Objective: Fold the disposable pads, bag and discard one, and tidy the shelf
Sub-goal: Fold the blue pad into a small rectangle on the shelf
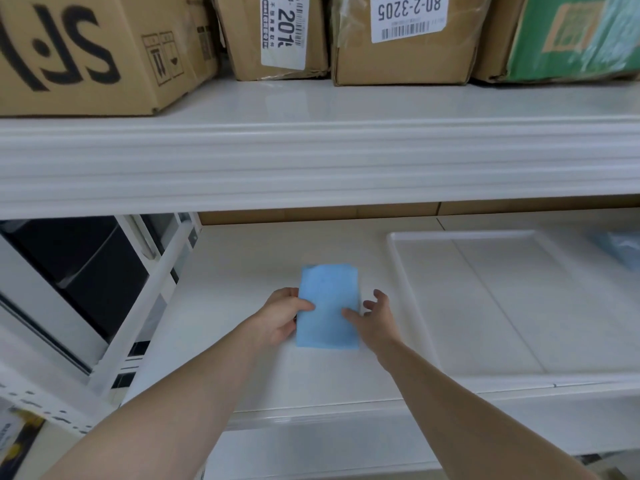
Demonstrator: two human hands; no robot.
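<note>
Now left hand point(280, 315) pinches the left edge of a folded blue pad point(327, 304), thumb on top; right hand point(375, 318) has fingers spread, thumb touching the pad's right side. Pad lies flat on the white shelf point(242, 271), beside a white tray point(408, 271). Something blue, possibly another pad point(620, 247), far right. Cardboard boxes point(401, 39) above.

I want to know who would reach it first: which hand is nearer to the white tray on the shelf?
Right. The right hand lies just left of the white tray, thumb on the blue pad; the left hand holds the pad's far side.
</note>
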